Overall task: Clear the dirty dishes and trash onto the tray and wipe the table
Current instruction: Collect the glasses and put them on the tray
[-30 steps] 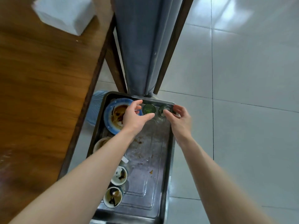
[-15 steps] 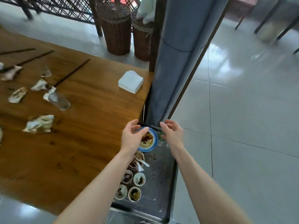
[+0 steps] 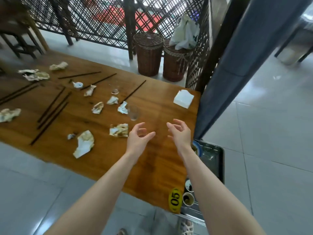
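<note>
Both hands are up over the brown wooden table (image 3: 152, 167), nothing in either. Left hand (image 3: 138, 138) hovers above the tabletop, fingers loosely curled, thumb out, empty. Right hand (image 3: 179, 133) hovers just beside it in a mirrored pose, fingers half-bent & spread, also empty. Just beyond the left fingertips stands a clear glass tumbler (image 3: 133, 112), w/ a stained crumpled paper napkin (image 3: 119, 130) lying just left of that hand. More soiled napkins are scattered over the top, e.g. a big torn white one (image 3: 84, 143) nr the front edge. Long dark chopsticks (image 3: 52, 112) lie loose in several spots. A smaller clear glass (image 3: 115, 90) sits further back. A neat white napkin stack (image 3: 183, 98) is at the far right corner. The dark metal tray (image 3: 218, 160) sits lower, at the table's right end, holding a blue-rimmed plate (image 3: 197, 146) & small dirty cups (image 3: 188, 198). A yellow oval "05" tag (image 3: 175, 200) is on the near corner.
</note>
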